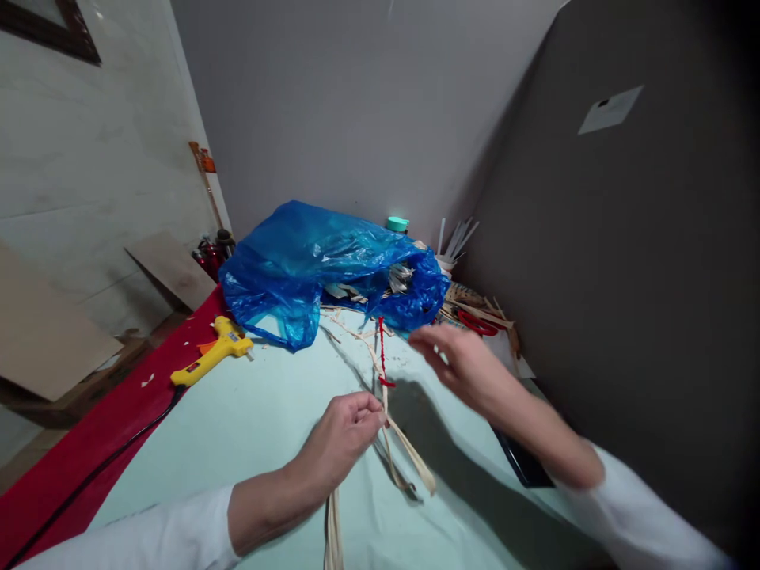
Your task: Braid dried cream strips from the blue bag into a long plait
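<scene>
My left hand [350, 427] is closed in a pinch on a thin braid of pale dried plant fibre [385, 397], low over the table. Loose fibre ends [416, 459] fan out below the fingertips towards the lower right. A red cord [382, 348] runs along the upper part, with a short red crosspiece just above my pinch. My right hand [460, 360] is raised to the right of the braid, apart from it, fingers stretched to the left with a gap to the thumb. More pale strips [333, 530] lie under my left forearm.
A blue plastic bag [314, 253] holding dried material lies at the back. On the left sits a yellow glue gun [210, 352] with a black cable. White sticks [458, 237], red-handled scissors [476, 322] and a dark flat object [526, 459] are on the right.
</scene>
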`<action>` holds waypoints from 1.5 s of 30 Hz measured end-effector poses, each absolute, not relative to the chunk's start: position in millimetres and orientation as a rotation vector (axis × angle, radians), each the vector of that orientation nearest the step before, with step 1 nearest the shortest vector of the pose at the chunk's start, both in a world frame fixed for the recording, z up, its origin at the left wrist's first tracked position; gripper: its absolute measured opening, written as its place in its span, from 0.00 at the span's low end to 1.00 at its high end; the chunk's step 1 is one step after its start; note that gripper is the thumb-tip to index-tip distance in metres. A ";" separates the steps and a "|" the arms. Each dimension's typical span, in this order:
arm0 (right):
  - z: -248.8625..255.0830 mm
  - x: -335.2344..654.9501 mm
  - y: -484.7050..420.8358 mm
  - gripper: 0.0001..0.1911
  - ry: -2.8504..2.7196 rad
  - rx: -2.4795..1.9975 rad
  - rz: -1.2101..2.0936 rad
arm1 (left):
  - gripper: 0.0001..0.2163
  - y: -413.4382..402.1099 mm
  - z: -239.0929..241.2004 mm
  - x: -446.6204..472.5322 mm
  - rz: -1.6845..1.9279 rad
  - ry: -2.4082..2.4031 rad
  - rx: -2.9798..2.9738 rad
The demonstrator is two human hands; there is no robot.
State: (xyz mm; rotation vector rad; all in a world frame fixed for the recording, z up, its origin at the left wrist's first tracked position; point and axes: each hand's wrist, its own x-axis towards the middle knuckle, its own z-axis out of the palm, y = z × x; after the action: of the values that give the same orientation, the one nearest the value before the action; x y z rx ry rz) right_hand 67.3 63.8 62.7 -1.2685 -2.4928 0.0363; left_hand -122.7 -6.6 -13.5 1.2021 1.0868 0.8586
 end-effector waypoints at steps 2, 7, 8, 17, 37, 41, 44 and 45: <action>77.2 68.3 106.9 0.15 -2.495 -1.362 -0.198 | 0.10 -5.7 -16.6 -122.6 0.850 1.093 1.212; 82.5 56.9 207.2 0.14 -2.458 -1.543 -0.447 | 0.10 -3.9 -19.0 -122.2 0.840 1.103 1.226; 79.4 54.3 220.7 0.14 -2.449 -1.582 -0.468 | 0.10 -3.7 -18.3 -122.2 0.836 1.107 1.223; 56.5 41.3 254.2 0.14 -2.352 -1.687 -0.640 | 0.14 -2.0 -14.0 -122.6 0.826 1.103 1.176; 56.3 50.2 245.0 0.18 -2.422 -1.596 -0.785 | 0.09 -1.6 -23.4 -123.1 0.820 1.081 1.203; 53.4 54.9 249.2 0.18 -2.452 -1.613 -0.766 | 0.09 -2.6 -21.1 -123.7 0.810 1.069 1.201; 47.7 59.2 254.7 0.18 -2.451 -1.672 -0.719 | 0.08 -2.3 -20.0 -123.8 0.804 1.064 1.200; 46.3 60.7 256.5 0.18 -2.454 -1.685 -0.705 | 0.08 -2.1 -20.0 -123.7 0.803 1.065 1.200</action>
State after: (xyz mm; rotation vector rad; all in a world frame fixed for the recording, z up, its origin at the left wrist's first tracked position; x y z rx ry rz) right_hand 60.7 256.5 46.3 -1.6849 -2.4535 -0.7051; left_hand -123.7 -2.1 -20.0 1.2004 1.0652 0.8031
